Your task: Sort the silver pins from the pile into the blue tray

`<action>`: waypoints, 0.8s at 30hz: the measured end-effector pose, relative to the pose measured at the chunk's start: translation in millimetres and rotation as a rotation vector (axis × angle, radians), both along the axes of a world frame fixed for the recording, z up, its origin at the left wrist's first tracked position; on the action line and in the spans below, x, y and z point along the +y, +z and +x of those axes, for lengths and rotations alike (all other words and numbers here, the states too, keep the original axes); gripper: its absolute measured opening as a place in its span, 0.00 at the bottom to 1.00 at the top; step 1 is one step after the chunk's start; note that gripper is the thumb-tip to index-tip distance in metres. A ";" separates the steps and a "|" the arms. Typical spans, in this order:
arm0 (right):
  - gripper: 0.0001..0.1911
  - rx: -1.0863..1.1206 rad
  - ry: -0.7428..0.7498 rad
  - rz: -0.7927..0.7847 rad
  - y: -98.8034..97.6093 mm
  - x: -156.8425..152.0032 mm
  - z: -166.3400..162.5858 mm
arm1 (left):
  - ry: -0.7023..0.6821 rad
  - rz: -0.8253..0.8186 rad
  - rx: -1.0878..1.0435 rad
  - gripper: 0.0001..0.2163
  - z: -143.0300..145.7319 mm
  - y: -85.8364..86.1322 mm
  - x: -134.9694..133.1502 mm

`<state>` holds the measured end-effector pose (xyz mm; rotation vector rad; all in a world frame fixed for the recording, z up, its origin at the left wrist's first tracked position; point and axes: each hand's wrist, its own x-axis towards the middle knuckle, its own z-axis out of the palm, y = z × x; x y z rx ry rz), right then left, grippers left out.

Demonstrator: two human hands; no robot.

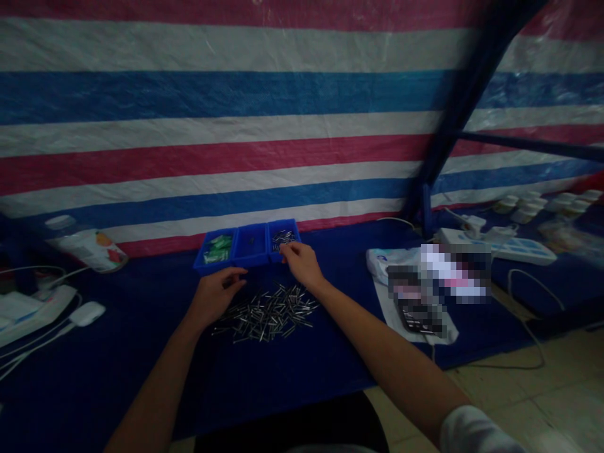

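A heap of small metal pins (267,313) lies on the dark blue table cover. Behind it stand three small blue trays: the left tray (217,248) holds green pieces, the middle tray (251,244) looks nearly bare, the right tray (283,239) holds several metal pins. My left hand (218,294) rests at the heap's left edge with its fingers curled together; whether it holds anything is hidden. My right hand (299,261) is at the front rim of the right tray, fingertips pinched; what is between them is too small to see.
A plastic bottle (87,244) lies on its side at the left, beside a white power strip (28,308) and cables. At the right lie a white bag (415,296), another power strip (495,245) and small white jars (533,206). A striped tarp hangs behind the table.
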<state>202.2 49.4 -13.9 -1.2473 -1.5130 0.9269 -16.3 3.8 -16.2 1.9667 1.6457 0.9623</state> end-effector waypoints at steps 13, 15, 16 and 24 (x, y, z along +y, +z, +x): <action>0.09 -0.852 0.548 0.335 -4.6 -29.0 -5.3 | -0.039 -0.149 -0.064 0.18 -0.9 -1.5 -0.7; 0.07 -0.846 0.550 0.327 -4.6 -28.6 -5.4 | -0.049 -0.151 -0.074 0.18 -1.5 -2.9 -0.1; 0.06 -0.844 0.551 0.321 -4.6 -28.5 -5.3 | -0.051 -0.152 -0.075 0.19 -2.0 -3.8 0.4; 0.04 -0.807 0.507 0.365 -7.2 -26.3 -6.0 | -0.066 -0.074 0.031 0.17 -2.1 -5.9 1.1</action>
